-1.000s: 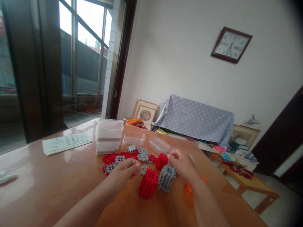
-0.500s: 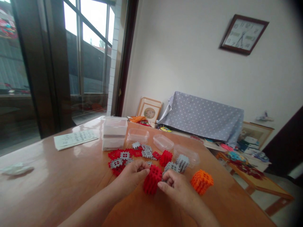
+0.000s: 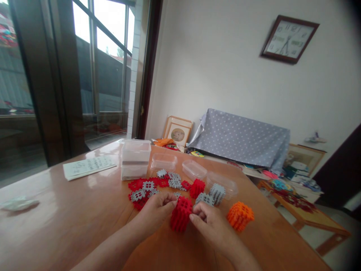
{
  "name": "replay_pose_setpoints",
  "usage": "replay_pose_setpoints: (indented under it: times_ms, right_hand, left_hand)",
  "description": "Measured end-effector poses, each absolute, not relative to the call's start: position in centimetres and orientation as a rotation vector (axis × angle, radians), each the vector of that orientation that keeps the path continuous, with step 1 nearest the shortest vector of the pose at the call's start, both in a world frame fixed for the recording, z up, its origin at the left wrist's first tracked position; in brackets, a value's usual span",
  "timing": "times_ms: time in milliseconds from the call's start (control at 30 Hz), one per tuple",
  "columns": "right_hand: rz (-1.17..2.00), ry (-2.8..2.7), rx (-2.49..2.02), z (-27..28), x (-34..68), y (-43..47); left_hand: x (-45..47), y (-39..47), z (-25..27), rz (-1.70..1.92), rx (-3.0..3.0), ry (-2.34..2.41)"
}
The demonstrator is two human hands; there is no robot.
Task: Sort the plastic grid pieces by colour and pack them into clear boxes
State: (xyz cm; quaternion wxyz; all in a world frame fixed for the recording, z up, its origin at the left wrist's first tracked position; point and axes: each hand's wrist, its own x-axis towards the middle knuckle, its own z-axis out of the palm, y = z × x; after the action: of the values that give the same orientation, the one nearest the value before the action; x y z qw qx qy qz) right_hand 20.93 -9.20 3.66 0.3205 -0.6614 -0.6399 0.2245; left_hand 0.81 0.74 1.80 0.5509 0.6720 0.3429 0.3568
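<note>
A stack of red notched plastic building pieces (image 3: 181,215) stands upright on the table in front of me, its top piece showing a square window pattern. At its upper left corner, my left hand (image 3: 162,206) is closed, thumb and fingertips pinched at the top piece's edge. My right hand (image 3: 208,222) is closed against the stack's right side, its fingers curled and their tips partly hidden. Just behind the right hand lie grey notched pieces (image 3: 204,198), with a grey stack (image 3: 217,193) beside them. A smaller red stack (image 3: 197,188) stands farther back.
An orange stack (image 3: 240,216) stands right of my right hand. Loose red and grey pieces (image 3: 148,185) lie behind my left hand. Clear plastic boxes (image 3: 194,170) and a two-tier white box (image 3: 135,160) stand farther back. Papers (image 3: 89,166) lie at the left.
My right hand has shifted very slightly up at the stack's right side. The left hand stays at the top left corner, and the view has tilted a little.
</note>
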Motion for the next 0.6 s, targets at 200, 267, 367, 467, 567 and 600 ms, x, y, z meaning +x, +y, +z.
replay_pose_setpoints:
  times_ms: [200, 267, 367, 467, 567, 600]
  right_hand:
    - [0.561, -1.67, -1.731, 3.47, 20.91, -9.13]
    - [0.556, -1.673, -1.733, 3.47, 20.91, -9.11]
    - [0.549, -1.683, -1.737, 3.35, 20.96, -9.02]
    - [0.539, -1.689, -1.743, 3.18, 21.03, -8.91]
    - [0.535, -1.69, -1.754, 3.16, 21.03, -8.91]
    - [0.533, -1.692, -1.757, 3.2, 21.01, -8.94]
  left_hand:
    - [0.78, 0.72, 1.97, 0.812, 1.626, 0.805]
    - [0.8, 0.57, 2.14, 0.812, 1.601, 0.787]
    - [0.86, 0.34, 2.27, 0.825, 1.57, 0.769]
    - [0.88, 0.26, 2.22, 0.841, 1.576, 0.771]
    - [0.93, 0.34, 2.0, 0.848, 1.596, 0.778]
    - [0.95, 0.39, 1.88, 0.85, 1.599, 0.782]
